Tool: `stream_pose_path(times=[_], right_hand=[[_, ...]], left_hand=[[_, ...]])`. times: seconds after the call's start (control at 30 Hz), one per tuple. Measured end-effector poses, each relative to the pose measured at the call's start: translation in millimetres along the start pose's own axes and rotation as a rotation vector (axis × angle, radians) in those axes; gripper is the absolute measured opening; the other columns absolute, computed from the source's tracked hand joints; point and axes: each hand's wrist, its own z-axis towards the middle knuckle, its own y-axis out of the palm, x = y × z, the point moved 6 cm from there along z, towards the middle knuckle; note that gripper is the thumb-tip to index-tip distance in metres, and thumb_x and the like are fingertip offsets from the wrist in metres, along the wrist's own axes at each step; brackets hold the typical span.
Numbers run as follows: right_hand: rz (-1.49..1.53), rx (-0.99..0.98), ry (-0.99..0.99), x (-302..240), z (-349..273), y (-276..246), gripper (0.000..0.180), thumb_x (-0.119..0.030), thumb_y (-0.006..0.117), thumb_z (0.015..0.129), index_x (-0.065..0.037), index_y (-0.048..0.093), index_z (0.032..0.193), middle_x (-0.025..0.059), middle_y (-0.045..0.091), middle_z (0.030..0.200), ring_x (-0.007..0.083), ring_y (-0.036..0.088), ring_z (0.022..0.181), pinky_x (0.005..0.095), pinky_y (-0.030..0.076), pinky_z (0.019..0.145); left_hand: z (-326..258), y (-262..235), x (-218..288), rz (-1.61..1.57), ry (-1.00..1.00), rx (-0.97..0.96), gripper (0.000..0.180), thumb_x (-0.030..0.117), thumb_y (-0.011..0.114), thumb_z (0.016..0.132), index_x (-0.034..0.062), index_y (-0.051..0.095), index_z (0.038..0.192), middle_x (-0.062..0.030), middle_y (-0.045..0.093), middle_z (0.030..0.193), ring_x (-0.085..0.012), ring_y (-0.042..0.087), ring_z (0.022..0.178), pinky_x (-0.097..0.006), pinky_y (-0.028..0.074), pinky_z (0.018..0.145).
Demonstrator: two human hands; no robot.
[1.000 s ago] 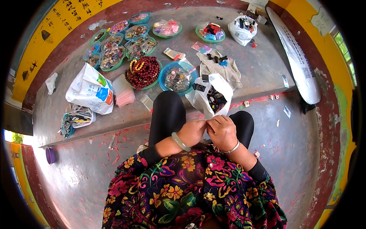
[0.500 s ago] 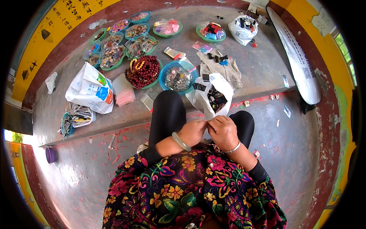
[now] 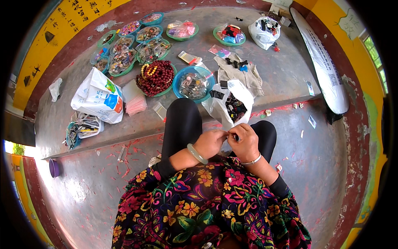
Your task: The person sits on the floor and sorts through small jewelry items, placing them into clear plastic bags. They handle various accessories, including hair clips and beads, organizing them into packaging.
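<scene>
Head | our left hand (image 3: 210,143): fingertips drawn together, what they grip we cannot tell | dark bit (image 3: 236,137): pinched in our right hand (image 3: 245,145), before the near edge of the ledge (image 3: 286,70) | we'd best keep fingertips close, touch light | glossy round beads (image 3: 155,79), smooth blue basin (image 3: 177,85), thin crinkled bag (image 3: 226,119)

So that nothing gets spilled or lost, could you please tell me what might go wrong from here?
The small dark item in the right hand could slip and drop onto the littered floor. The open white bag just beyond might tip, spilling its contents. The heaped dark-red beads could slide over their bowl's edge.
</scene>
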Motion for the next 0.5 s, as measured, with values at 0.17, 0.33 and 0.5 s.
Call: stream_pose_path(times=[0.17, 0.33, 0.5], right_hand=[[0.045, -0.010, 0.060, 7, -2, 2, 0.009, 0.004, 0.059, 0.061, -0.003, 0.057, 0.066, 0.0092, 0.054, 0.063, 0.0230, 0.055, 0.056, 0.0293, 0.043, 0.050], [0.105, -0.044, 0.152, 13, -4, 4, 0.007, 0.001, 0.061, 0.062, -0.004, 0.057, 0.065, 0.0092, 0.056, 0.065, 0.0255, 0.056, 0.059, 0.0310, 0.046, 0.053], [0.154, -0.039, 0.207, 18, -5, 5, 0.007, 0.002, 0.061, 0.062, -0.003, 0.057, 0.065, 0.0088, 0.056, 0.064, 0.0222, 0.056, 0.055, 0.0280, 0.045, 0.051]], left_hand=[[0, -1, -4, -0.002, 0.007, 0.021, 0.014, 0.005, 0.055, 0.077, -0.0001, 0.061, 0.089, -0.0182, 0.061, 0.079, -0.0307, 0.060, 0.071, -0.031, 0.047, 0.062], [-1, -2, -5, -0.020, 0.007, 0.022, 0.015, 0.005, 0.054, 0.078, -0.0007, 0.061, 0.089, -0.0184, 0.060, 0.077, -0.0308, 0.060, 0.069, -0.030, 0.047, 0.060], [-1, -1, -9, -0.053, -0.033, -0.008, 0.015, 0.006, 0.053, 0.080, -0.0021, 0.060, 0.090, -0.0165, 0.061, 0.075, -0.0242, 0.061, 0.067, -0.028, 0.047, 0.060]])
